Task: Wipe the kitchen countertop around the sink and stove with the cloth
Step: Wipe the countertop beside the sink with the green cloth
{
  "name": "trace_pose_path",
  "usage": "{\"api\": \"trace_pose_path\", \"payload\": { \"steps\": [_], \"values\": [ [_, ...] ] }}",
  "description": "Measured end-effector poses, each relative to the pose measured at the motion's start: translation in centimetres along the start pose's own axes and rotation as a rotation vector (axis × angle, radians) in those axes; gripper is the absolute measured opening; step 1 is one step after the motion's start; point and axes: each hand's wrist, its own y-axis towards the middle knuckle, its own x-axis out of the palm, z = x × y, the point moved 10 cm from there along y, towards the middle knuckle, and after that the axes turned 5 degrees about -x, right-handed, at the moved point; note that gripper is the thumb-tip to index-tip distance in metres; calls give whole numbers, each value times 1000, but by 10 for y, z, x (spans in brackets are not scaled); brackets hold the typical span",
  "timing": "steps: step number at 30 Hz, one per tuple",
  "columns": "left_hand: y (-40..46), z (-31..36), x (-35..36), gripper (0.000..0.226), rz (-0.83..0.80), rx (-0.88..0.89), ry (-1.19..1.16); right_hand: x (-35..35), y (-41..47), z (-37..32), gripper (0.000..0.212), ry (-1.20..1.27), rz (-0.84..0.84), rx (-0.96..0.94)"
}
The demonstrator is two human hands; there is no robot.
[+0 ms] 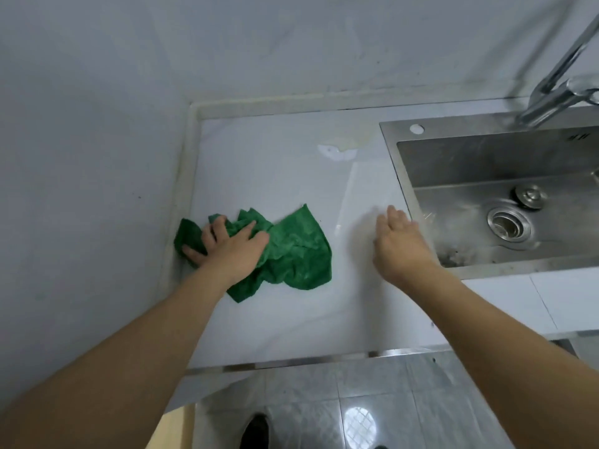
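Note:
A crumpled green cloth point(291, 251) lies on the white countertop point(275, 176), near its left edge by the wall. My left hand point(227, 251) presses down on the cloth's left part, fingers spread and dug into the folds. My right hand point(400, 244) hovers flat over the countertop just left of the steel sink point(486, 163), fingers together, holding nothing. No stove is in view.
A chrome faucet point(557, 92) rises at the sink's back right. A drain point(509, 226) and a stopper point(530, 196) sit in the basin. A yellowish stain with a wet patch point(337, 150) marks the counter's back. Tiled floor and a shoe point(256, 431) are below the counter's front edge.

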Motion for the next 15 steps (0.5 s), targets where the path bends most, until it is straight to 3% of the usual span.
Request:
{"api": "trace_pose_path", "payload": {
  "steps": [2, 4, 8, 11, 15],
  "values": [
    [1, 25, 11, 103, -70, -53, -33, 10, -9, 23, 70, -28, -117, 92],
    [-1, 66, 27, 114, -48, -23, 14, 16, -15, 38, 70, -47, -178, 116],
    [-36, 152, 69, 62, 170, 342, 214, 9, -13, 51, 78, -153, -217, 99],
    [-30, 141, 64, 53, 234, 547, 291, 3, -12, 43, 80, -231, -205, 32],
    [19, 84, 20, 51, 308, 341, 222, 7, -22, 37, 74, -174, -218, -5]
  ]
}}
